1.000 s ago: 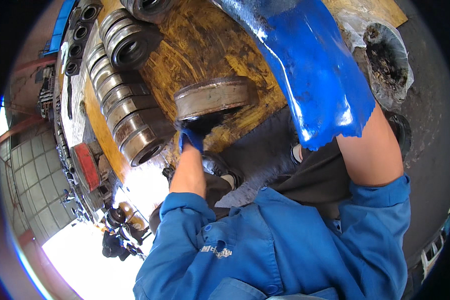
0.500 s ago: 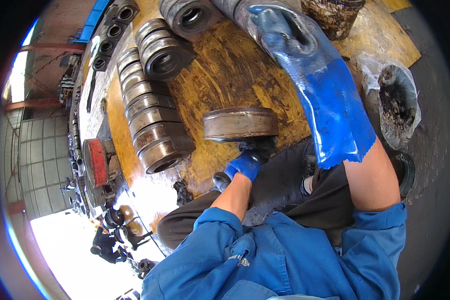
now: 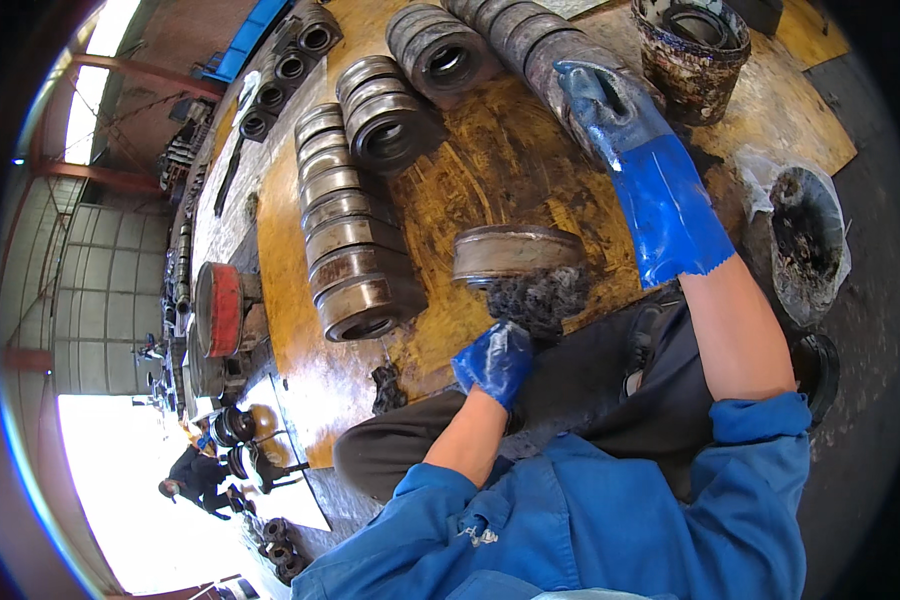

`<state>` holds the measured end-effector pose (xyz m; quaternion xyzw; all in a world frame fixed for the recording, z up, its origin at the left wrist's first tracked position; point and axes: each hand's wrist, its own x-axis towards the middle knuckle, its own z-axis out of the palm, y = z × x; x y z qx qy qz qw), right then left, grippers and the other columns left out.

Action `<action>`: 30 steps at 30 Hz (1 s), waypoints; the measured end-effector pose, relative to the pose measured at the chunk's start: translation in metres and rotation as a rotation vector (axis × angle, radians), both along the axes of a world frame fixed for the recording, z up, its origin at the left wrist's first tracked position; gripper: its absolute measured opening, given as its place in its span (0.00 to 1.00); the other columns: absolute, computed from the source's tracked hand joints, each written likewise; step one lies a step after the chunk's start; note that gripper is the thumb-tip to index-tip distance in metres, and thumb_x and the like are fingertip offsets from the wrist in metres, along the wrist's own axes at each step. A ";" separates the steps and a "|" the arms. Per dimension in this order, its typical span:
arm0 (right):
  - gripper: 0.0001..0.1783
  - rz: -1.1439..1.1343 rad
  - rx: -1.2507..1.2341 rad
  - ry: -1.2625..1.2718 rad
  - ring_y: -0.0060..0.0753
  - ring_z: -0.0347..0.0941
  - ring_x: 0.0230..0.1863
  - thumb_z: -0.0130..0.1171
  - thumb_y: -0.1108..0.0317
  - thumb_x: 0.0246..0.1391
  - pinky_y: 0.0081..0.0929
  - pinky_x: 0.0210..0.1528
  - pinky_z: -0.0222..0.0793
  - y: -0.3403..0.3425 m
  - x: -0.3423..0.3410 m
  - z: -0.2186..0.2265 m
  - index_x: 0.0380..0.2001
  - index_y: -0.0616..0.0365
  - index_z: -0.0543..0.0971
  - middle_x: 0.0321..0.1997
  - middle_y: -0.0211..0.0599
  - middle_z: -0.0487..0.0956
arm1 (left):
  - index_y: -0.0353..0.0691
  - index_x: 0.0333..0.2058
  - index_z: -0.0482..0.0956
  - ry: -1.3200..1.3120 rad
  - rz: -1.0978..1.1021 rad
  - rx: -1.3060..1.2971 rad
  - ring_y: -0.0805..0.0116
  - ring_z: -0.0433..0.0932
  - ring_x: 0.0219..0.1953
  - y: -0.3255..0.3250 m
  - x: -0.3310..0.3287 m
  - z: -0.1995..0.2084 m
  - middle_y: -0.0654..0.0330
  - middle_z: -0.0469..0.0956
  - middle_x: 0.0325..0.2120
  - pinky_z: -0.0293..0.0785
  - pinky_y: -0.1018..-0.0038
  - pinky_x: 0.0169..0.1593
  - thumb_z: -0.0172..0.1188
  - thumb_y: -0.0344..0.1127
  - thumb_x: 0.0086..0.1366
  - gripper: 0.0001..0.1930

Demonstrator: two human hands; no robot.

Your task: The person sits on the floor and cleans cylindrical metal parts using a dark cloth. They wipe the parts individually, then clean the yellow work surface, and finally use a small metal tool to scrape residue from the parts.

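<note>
My left hand (image 3: 494, 360), in a blue glove, is closed on a dark, shaggy rag (image 3: 538, 300). The rag is against the near side of a single wide metal ring (image 3: 518, 252) on the stained yellow board (image 3: 510, 150). Farther off and to the right, my right hand (image 3: 610, 105) wears a long, wet-looking blue rubber glove. Its fingers curl over the near end of a row of metal rings (image 3: 530, 50), apparently gripping the end ring; the fingertips are partly hidden.
More rows of metal rings (image 3: 355, 220) lie left of the single ring. A grimy bucket (image 3: 695, 75) with a ring inside stands far right, near a plastic-lined container (image 3: 805, 235) of dark muck. A red-banded wheel (image 3: 220, 310) is at left. Another person (image 3: 198, 480) bends in the background.
The view has shifted, moving the scene down and right. My left hand has drawn back toward me from under the single ring, and the rag shows more fully. My right hand stays at the ring row.
</note>
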<state>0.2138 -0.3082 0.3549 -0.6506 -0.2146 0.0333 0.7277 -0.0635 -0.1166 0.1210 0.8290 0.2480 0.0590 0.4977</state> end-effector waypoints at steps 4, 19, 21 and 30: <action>0.31 0.033 0.019 -0.012 0.48 0.77 0.62 0.46 0.45 0.75 0.43 0.65 0.72 0.007 0.000 0.002 0.68 0.57 0.72 0.63 0.52 0.79 | 0.45 0.48 0.83 -0.085 -0.235 0.794 0.52 0.80 0.47 0.029 0.006 0.043 0.56 0.82 0.44 0.77 0.55 0.48 0.61 0.48 0.65 0.19; 0.31 0.121 0.070 -0.054 0.48 0.76 0.63 0.45 0.45 0.75 0.43 0.66 0.72 0.027 0.014 0.002 0.67 0.58 0.72 0.64 0.52 0.78 | 0.40 0.49 0.83 0.041 -0.324 1.090 0.51 0.81 0.49 0.139 0.079 0.127 0.52 0.83 0.46 0.79 0.53 0.50 0.61 0.38 0.63 0.17; 0.32 0.099 0.067 -0.068 0.48 0.76 0.63 0.45 0.45 0.75 0.43 0.66 0.72 0.016 0.018 0.009 0.67 0.58 0.72 0.64 0.52 0.78 | 0.38 0.50 0.83 0.094 -0.434 1.235 0.51 0.82 0.49 0.138 0.106 0.113 0.51 0.83 0.46 0.80 0.53 0.51 0.61 0.36 0.63 0.17; 0.32 0.118 0.048 -0.006 0.47 0.75 0.64 0.45 0.45 0.75 0.44 0.66 0.71 0.007 0.018 -0.003 0.67 0.58 0.72 0.64 0.52 0.78 | 0.43 0.49 0.86 0.019 -0.073 0.777 0.43 0.84 0.49 0.062 0.154 0.081 0.45 0.85 0.46 0.80 0.56 0.54 0.57 0.33 0.62 0.18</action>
